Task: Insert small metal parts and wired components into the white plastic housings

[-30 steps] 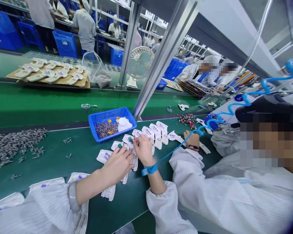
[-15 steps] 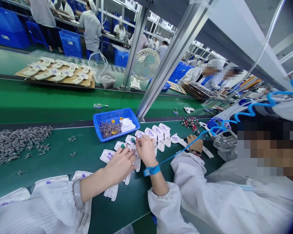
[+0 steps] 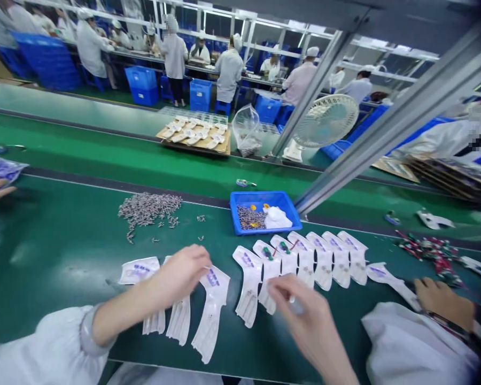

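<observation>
L hand (image 3: 190, 267), head view: fingers bent, by top edge of a white shell (image 3: 210, 310) in the near-L group; can't tell if it's holding anything. R hand (image 3: 304, 307), blurred, thumb & fingertips close together over lower ends of the R-side row (image 3: 248, 278); grip unclear too. Green bits (image 3: 268, 253) sit on 2 shells there. Blue tray (image 3: 268, 232) just behind row; metal parts (image 3: 148, 208) heaped L of tray.

The head camera looks forward and down — table (image 3: 80, 227) near across the lower frame, workers (image 3: 228, 69) far along the top.
</observation>
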Available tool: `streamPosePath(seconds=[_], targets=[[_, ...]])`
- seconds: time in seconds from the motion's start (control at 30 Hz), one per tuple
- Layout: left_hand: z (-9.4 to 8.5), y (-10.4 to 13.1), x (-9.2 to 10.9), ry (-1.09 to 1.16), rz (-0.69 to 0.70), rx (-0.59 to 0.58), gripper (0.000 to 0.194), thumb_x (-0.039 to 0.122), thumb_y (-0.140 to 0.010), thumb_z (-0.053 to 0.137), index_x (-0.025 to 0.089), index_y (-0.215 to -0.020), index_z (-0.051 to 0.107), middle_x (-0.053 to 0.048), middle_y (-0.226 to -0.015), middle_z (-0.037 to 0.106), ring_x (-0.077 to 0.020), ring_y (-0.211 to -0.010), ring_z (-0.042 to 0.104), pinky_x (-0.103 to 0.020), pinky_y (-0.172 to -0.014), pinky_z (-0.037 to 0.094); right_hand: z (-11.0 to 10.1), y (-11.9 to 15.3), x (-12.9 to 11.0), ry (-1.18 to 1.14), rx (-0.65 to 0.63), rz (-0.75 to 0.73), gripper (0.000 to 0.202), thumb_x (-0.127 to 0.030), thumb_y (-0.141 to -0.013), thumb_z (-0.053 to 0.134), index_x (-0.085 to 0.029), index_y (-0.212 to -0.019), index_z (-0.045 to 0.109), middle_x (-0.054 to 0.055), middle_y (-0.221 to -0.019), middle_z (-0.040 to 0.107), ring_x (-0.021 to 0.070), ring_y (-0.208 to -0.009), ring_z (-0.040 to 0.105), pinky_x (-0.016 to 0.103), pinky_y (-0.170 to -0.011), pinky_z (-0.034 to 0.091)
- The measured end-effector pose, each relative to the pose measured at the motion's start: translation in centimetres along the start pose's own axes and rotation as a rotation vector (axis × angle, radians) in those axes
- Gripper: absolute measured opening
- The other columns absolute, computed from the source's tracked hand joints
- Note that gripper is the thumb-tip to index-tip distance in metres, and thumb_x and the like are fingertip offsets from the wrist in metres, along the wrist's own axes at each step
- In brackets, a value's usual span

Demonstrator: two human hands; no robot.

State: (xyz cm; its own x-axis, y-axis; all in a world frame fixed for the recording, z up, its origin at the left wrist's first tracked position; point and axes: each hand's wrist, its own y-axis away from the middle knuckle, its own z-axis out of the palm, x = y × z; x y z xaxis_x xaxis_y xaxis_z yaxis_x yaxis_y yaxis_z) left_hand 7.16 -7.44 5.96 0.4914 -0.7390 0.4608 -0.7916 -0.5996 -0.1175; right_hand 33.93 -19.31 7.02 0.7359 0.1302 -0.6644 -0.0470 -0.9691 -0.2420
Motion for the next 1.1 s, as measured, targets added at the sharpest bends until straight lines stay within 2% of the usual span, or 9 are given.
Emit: streamPosePath(seconds=[0.07, 0.13, 0.3, 0.43, 0.57, 0.7, 0.8, 0.97, 1.1], targets=[[-0.9, 1.9, -3.0, 0.015, -0.157, 0.065, 0.021, 0.012, -0.095, 0.047, 0.018, -0.096, 0.068, -0.006, -0.102, 0.068, -0.0204, -0.095, 0.063, -0.032, -0.082, 0.051, 2.1, -0.1, -3.1, -0.058, -0.231, -0.048, 0.016, -0.026, -0.098, 0.049, -0.026, -0.094, 0.064, 0.004, -0.093, 0.064, 0.0183, -0.081, 0.062, 0.029, -0.068, 0.048], [-1.2, 3.1, -5.0, 0.026, -0.221, 0.072, 0.022, 0.014, -0.095, 0.046, 0.018, -0.097, 0.068, -0.006, -0.103, 0.068, -0.0211, -0.096, 0.064, -0.033, -0.083, 0.051, 4.7, -1.7, -5.0, -0.028, -0.33, -0.074, 0.022, -0.021, -0.1, 0.043, -0.025, -0.093, 0.064, 0.004, -0.095, 0.062, 0.0177, -0.084, 0.062, 0.028, -0.073, 0.048], [-0.9, 3.3, -6.4, 0.063, -0.268, 0.059, 0.021, 0.014, -0.094, 0.047, 0.018, -0.094, 0.068, -0.006, -0.1, 0.067, -0.0206, -0.094, 0.065, -0.033, -0.084, 0.051, 11.2, -9.1, -5.5, 0.261, -0.296, -0.056, 0.017, -0.011, -0.093, 0.051, -0.02, -0.1, 0.065, 0.007, -0.099, 0.061, 0.0202, -0.087, 0.063, 0.03, -0.073, 0.044], [-0.5, 1.8, -6.7, 0.089, -0.305, 0.068, 0.019, 0.012, -0.091, 0.051, 0.017, -0.102, 0.066, -0.007, -0.104, 0.065, -0.0213, -0.096, 0.066, -0.033, -0.083, 0.051, 13.7, -12.5, -5.3, 0.376, -0.328, -0.036, 0.015, -0.009, -0.091, 0.055, -0.018, -0.1, 0.064, 0.008, -0.1, 0.061, 0.0204, -0.087, 0.063, 0.029, -0.07, 0.04], [0.7, -0.4, -7.0, 0.105, -0.299, 0.065, 0.03, 0.01, -0.085, 0.057, 0.018, -0.113, 0.062, -0.007, -0.107, 0.062, -0.0218, -0.092, 0.065, -0.033, -0.079, 0.051, 13.9, -12.9, -5.0, 0.36, -0.379, -0.068, 0.017, -0.004, -0.09, 0.053, -0.017, -0.093, 0.063, 0.007, -0.095, 0.062, 0.0193, -0.089, 0.061, 0.028, -0.075, 0.04], [1.9, -2.5, -7.3, 0.142, -0.308, 0.082, 0.014, 0.013, -0.083, 0.059, 0.016, -0.096, 0.063, -0.008, -0.098, 0.06, -0.0243, -0.092, 0.063, -0.034, -0.08, 0.049, 13.6, -12.9, -4.2, 0.33, -0.417, -0.095, 0.022, 0.001, -0.087, 0.049, -0.016, -0.091, 0.062, 0.007, -0.094, 0.062, 0.0184, -0.091, 0.06, 0.027, -0.078, 0.04], [2.0, -3.2, -7.6, 0.205, -0.289, 0.102, 0.005, 0.012, -0.082, 0.06, 0.016, -0.084, 0.061, -0.007, -0.089, 0.06, -0.025, -0.091, 0.062, -0.035, -0.08, 0.048, 13.4, -13.1, -3.8, 0.296, -0.43, -0.121, 0.02, 0.0, -0.085, 0.048, -0.017, -0.086, 0.06, 0.006, -0.091, 0.06, 0.0172, -0.084, 0.058, 0.027, -0.075, 0.039], [0.9, -2.2, -7.5, 0.399, -0.209, 0.108, 0.011, 0.007, -0.077, 0.06, 0.018, -0.076, 0.057, 0.001, -0.075, 0.061, -0.0165, -0.073, 0.06, -0.026, -0.067, 0.045, 12.6, -12.8, -4.1, 0.177, -0.471, -0.183, 0.016, -0.003, -0.081, 0.054, -0.019, -0.082, 0.056, 0.0, -0.082, 0.057, 0.0129, -0.072, 0.054, 0.023, -0.066, 0.039], [-0.2, 0.0, -6.5, 0.571, -0.186, 0.138, 0.007, 0.017, -0.083, 0.061, 0.018, -0.077, 0.058, 0.003, -0.072, 0.064, -0.0133, -0.067, 0.06, -0.023, -0.062, 0.045, 11.6, -11.6, -5.1, -0.17, -0.451, -0.169, 0.011, -0.009, -0.082, 0.053, -0.019, -0.081, 0.056, -0.003, -0.074, 0.056, 0.0117, -0.066, 0.051, 0.023, -0.061, 0.039]])
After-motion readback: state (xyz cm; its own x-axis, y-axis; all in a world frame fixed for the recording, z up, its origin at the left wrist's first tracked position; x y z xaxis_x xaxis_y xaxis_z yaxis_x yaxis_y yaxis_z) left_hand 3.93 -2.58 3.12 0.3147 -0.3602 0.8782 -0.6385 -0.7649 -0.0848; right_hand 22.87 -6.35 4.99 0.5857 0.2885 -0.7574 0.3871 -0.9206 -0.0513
